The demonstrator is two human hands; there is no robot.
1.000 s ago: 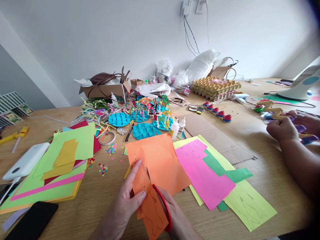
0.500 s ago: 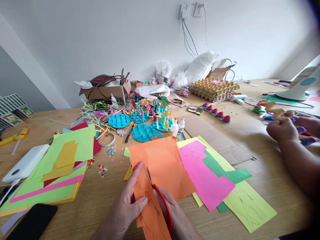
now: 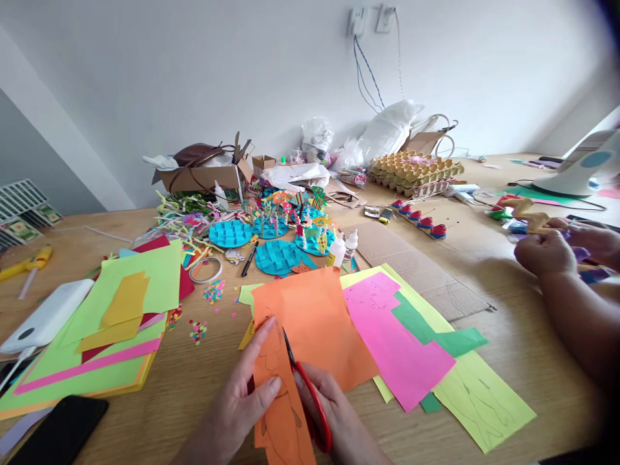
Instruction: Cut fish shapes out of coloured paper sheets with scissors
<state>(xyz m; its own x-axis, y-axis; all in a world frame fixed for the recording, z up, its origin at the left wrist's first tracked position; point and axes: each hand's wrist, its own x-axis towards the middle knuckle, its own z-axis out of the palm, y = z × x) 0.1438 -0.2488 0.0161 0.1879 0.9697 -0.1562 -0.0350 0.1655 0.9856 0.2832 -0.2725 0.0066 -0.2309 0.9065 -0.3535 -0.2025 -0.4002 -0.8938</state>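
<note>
An orange sheet of paper is cut partway along, and its left strip bears pencil-drawn outlines. My left hand holds that strip, thumb on top and index finger stretched along its left edge. Red-handled scissors are in my right hand, whose fingers are partly hidden behind the handles and the paper. Their dark blades point away from me, in the cut between strip and sheet. Just right of the orange sheet lies pink paper on green and yellow sheets, with drawn lines on the yellow one.
Left are stacked coloured papers, a black phone and a hot glue gun. Ahead stand blue woven paper discs, glue bottles and a marker. At right another person's hands handle an egg-carton piece.
The strip and my left hand have shifted slightly left and toward me. The scissor blades look a little further along the cut. The other person's hands have moved slightly.
</note>
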